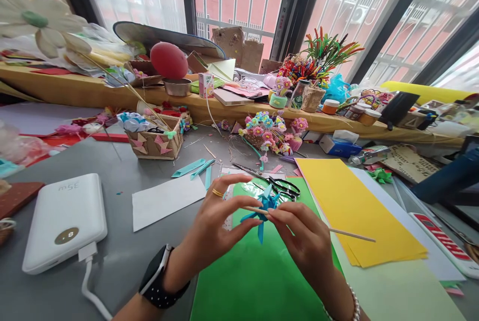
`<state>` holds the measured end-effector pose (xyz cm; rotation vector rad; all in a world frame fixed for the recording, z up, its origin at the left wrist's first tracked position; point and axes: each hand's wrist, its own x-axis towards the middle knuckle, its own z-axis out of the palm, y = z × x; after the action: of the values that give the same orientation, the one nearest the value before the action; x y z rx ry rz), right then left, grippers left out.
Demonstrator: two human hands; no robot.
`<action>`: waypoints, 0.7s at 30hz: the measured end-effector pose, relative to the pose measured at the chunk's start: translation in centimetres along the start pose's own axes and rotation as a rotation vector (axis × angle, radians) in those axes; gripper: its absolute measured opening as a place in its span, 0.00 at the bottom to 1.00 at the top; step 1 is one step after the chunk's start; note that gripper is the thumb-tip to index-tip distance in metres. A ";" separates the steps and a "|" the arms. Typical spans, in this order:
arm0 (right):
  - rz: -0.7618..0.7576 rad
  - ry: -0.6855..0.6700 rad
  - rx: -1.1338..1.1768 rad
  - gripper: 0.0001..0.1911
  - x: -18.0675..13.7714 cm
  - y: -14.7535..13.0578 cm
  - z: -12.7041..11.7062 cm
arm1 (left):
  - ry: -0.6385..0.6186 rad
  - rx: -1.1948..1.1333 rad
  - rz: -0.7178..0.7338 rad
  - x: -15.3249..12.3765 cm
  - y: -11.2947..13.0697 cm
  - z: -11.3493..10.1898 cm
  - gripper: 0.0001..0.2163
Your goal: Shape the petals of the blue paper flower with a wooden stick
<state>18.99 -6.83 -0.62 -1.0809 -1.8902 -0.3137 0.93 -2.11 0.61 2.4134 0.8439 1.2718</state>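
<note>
Just behind the blue paper (267, 202), scissors (272, 180).

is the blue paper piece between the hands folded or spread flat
Folded: the blue paper piece is bunched at its middle, with narrow points jutting several ways.

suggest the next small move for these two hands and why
Perhaps steady the blue folded paper with the left hand and turn the thin stick slightly with the right hand. The fingertips of both hands meet at the paper, its points splay outward, and the stick's long end reaches past the right hand.
</note>
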 end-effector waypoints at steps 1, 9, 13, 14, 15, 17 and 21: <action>-0.013 -0.009 -0.005 0.05 0.0 -0.1 0.0 | -0.018 0.059 0.055 0.0 0.1 -0.1 0.07; -0.031 -0.039 -0.008 0.05 -0.1 -0.3 0.1 | -0.055 0.220 0.165 -0.2 0.2 0.4 0.07; -0.040 -0.028 -0.008 0.04 -0.1 -0.2 0.2 | -0.065 0.204 0.165 -0.2 0.2 0.4 0.06; -0.044 -0.031 -0.008 0.04 -0.1 -0.3 0.2 | -0.072 0.197 0.160 -0.2 0.2 0.4 0.06; -0.049 -0.035 -0.009 0.05 -0.1 -0.3 0.1 | -0.081 0.190 0.154 -0.2 0.3 0.4 0.06; -0.055 -0.040 -0.012 0.05 0.0 -0.3 0.1 | -0.087 0.179 0.144 -0.2 0.3 0.5 0.06; -0.041 -0.028 -0.015 0.06 0.0 -0.3 0.1 | -0.030 0.177 0.156 -0.2 0.3 0.7 0.07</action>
<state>18.65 -6.94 -0.64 -1.0620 -1.9402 -0.3380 1.54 -2.44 0.19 2.6776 0.8043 1.2588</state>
